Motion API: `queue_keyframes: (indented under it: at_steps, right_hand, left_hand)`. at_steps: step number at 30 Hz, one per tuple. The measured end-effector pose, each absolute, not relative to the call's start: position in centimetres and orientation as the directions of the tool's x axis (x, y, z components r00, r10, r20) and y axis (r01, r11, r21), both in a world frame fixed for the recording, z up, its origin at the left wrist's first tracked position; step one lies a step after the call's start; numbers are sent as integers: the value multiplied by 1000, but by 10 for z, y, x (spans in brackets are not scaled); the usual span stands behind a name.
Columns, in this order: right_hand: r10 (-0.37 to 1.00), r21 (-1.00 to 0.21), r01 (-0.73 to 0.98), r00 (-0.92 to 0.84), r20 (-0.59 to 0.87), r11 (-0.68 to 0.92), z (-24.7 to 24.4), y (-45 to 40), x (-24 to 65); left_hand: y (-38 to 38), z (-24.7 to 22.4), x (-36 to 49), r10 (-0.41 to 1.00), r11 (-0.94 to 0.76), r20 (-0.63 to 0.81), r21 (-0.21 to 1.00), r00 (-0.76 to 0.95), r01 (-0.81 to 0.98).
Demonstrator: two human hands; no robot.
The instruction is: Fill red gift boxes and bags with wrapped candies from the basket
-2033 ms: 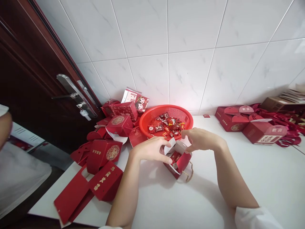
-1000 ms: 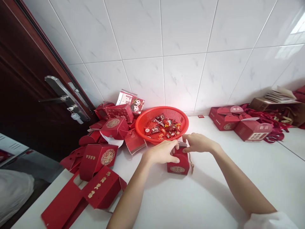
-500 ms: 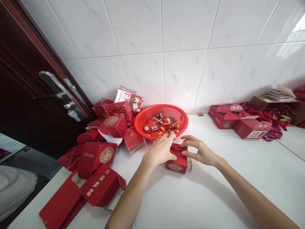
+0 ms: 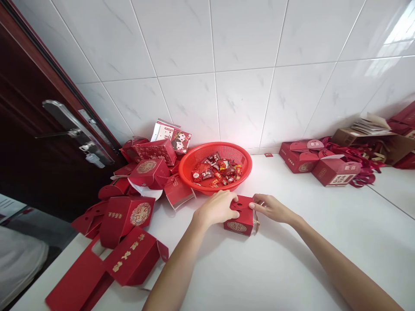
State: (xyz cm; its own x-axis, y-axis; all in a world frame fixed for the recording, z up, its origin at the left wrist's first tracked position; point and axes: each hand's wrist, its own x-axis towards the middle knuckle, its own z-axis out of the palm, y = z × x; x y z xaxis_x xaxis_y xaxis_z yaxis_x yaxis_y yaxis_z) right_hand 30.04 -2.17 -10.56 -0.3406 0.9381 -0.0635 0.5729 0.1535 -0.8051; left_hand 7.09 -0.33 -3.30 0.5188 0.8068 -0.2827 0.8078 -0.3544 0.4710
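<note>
A small red gift box [image 4: 238, 223] with a round gold emblem stands upright on the white table. My left hand [image 4: 218, 208] curls round its left side, thumb on the near top edge and fingers over the back. On the right, my right hand [image 4: 271, 208] grips the top edge, its thumb on the lid and the fingers partly hidden behind. The lid flaps lie flat, with an oval hole showing. A thin cord [image 4: 256, 222] hangs at the box's right side. Just behind stands a red plastic basket [image 4: 183, 170] holding several wrapped candies [image 4: 223, 166].
Several red boxes [image 4: 126, 218] lie piled at the left, beside the dark door [image 4: 29, 108]. Two closed red boxes [image 4: 300, 160] stand at the right against the tiled wall [image 4: 243, 99]. Beyond them are dark red ribbons [image 4: 356, 155] and an open cardboard box [image 4: 397, 144].
The lid flaps, raised between my hands before, now lie flatter. My right hand has closed in on the box's right edge. The view has shifted slightly.
</note>
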Motion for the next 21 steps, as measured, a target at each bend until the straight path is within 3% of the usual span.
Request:
queue_keyframes:
  at_steps: [5,11,17,21]
  right_hand:
    - [910,-789,609,-367,-193,79,-106,-22,303]
    - [876,-921,386,-427,-226,-50,-97,-22,306]
    - [962,-955,297,-262,-75,6,-64,-28,312]
    - [950,-951,307,-307,-54,45,-49,-40,298]
  left_hand:
    - [10,-35,67,735,-284,-385,572,557,770]
    - [11,-37,71,712,-287,-381,608,590,740]
    - [1,-43,87,769,-313,-292,603,569,733]
    - [-7,-45,98,812,-324,-176,656,556,681]
